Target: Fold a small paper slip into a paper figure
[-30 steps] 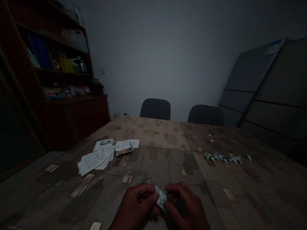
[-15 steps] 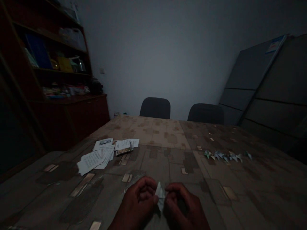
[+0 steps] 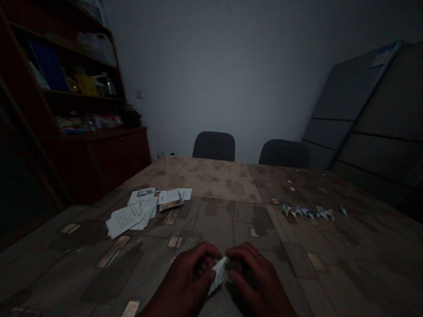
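Observation:
A small folded piece of pale paper [image 3: 217, 274] is held low over the near part of the table. My left hand [image 3: 191, 277] pinches it along its left side between thumb and curled fingers. At its upper tip, my right hand [image 3: 256, 275] has its fingers bent close, and the forefinger seems to touch the point. Whether the right fingers grip the paper is hard to make out in the dim light. Several small folded paper pieces [image 3: 307, 212] stand in a row on the right of the table.
Printed sheets or cards [image 3: 132, 215] lie in a loose spread on the left of the patterned tablecloth [image 3: 211, 220]. Two dark chairs [image 3: 214, 145] stand at the far edge. A wooden cabinet [image 3: 122, 149] is on the left; grey panels [image 3: 340, 97] lean at the right.
The folded paper has tilted, its upper tip now pointing to the right. My right hand has moved in toward that tip. The camera view has shifted slightly.

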The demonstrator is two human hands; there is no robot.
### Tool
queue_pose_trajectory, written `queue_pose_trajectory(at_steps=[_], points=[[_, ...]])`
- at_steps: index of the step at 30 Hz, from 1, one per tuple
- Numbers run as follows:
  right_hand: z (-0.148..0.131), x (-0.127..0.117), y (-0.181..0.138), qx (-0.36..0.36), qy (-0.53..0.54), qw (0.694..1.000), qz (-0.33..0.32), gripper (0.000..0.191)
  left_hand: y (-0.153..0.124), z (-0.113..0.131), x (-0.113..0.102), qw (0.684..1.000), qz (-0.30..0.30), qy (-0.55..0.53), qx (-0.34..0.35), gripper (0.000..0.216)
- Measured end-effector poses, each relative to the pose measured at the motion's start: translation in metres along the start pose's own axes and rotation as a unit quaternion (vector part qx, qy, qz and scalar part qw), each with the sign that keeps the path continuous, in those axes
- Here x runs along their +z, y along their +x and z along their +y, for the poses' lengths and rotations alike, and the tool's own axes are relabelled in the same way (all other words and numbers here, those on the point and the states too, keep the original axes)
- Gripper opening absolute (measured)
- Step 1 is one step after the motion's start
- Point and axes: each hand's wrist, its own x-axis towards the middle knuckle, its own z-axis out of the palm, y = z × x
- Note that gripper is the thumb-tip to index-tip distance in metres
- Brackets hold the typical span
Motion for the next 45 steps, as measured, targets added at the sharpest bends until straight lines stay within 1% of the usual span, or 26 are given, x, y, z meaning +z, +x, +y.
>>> queue_pose_trajectory(at_steps=[3, 5, 8, 11, 13, 15, 17, 19, 21, 22, 24, 25, 27, 29, 30, 34, 36, 41, 45], points=[[0.001, 0.001, 0.001, -0.01, 0.018, 1.0, -0.008, 0.026, 0.0, 0.0, 0.0, 0.999, -0.03, 0.017, -0.004, 0.017], [0.001, 0.003, 0.002, 0.002, 0.024, 1.0, -0.005, 0.021, 0.001, 0.001, 0.001, 0.999, -0.033, 0.013, -0.01, 0.02], [0.001, 0.007, 0.003, 0.057, 0.032, 0.998, 0.008, 0.015, 0.003, 0.001, 0.003, 0.999, -0.005, -0.039, -0.025, 0.023], [-0.002, 0.009, 0.003, 0.128, 0.075, 0.989, 0.012, 0.014, 0.009, -0.004, 0.001, 0.991, 0.036, -0.121, -0.035, 0.029], [-0.005, 0.01, 0.003, 0.158, 0.118, 0.979, 0.039, 0.009, 0.012, -0.009, 0.0, 0.98, 0.06, -0.184, -0.042, 0.033], [-0.006, 0.01, 0.004, 0.178, 0.161, 0.967, 0.086, 0.01, 0.015, -0.015, 0.0, 0.963, 0.068, -0.251, -0.064, 0.036], [-0.006, 0.012, 0.004, 0.19, 0.197, 0.954, 0.124, 0.014, 0.016, -0.021, 0.004, 0.943, 0.045, -0.313, -0.105, 0.039], [-0.004, 0.014, 0.003, 0.192, 0.215, 0.947, 0.141, 0.017, 0.015, -0.026, 0.009, 0.925, 0.015, -0.358, -0.127, 0.039], [-0.001, 0.016, 0.001, 0.18, 0.206, 0.953, 0.133, 0.015, 0.013, -0.029, 0.015, 0.921, 0.013, -0.372, -0.118, 0.041], [0.0, 0.017, 0.0, 0.167, 0.185, 0.96, 0.125, 0.014, 0.013, -0.03, 0.016, 0.926, 0.025, -0.358, -0.113, 0.043], [0.003, 0.017, -0.003, 0.123, 0.109, 0.98, 0.112, 0.012, 0.012, -0.028, 0.018, 0.942, 0.059, -0.315, -0.105, 0.044], [0.004, 0.017, -0.004, 0.088, 0.063, 0.988, 0.107, 0.016, 0.012, -0.026, 0.017, 0.95, 0.071, -0.286, -0.105, 0.042], [0.007, 0.015, -0.005, 0.003, -0.017, 0.995, 0.096, 0.033, 0.012, -0.02, 0.014, 0.964, 0.078, -0.229, -0.106, 0.034], [0.008, 0.014, -0.005, -0.066, -0.062, 0.993, 0.081, 0.045, 0.011, -0.012, 0.012, 0.977, 0.074, -0.175, -0.098, 0.025], [0.008, 0.014, -0.006, -0.085, -0.072, 0.991, 0.072, 0.046, 0.01, -0.009, 0.012, 0.981, 0.076, -0.152, -0.092, 0.022], [0.008, 0.015, -0.005, -0.088, -0.088, 0.99, 0.058, 0.035, 0.007, -0.002, 0.013, 0.988, 0.095, -0.095, -0.079, 0.015], [0.008, 0.017, -0.005, -0.081, -0.092, 0.991, 0.059, 0.035, 0.006, -0.002, 0.014, 0.989, 0.094, -0.083, -0.075, 0.015], [0.008, 0.018, -0.005, -0.066, -0.102, 0.991, 0.053, 0.029, 0.004, -0.005, 0.014, 0.993, 0.056, -0.091, -0.054, 0.024], [0.008, 0.017, -0.005, -0.061, -0.112, 0.99, 0.057, 0.025, 0.002, -0.008, 0.017, 0.991, 0.071, -0.099, -0.047, 0.027]])
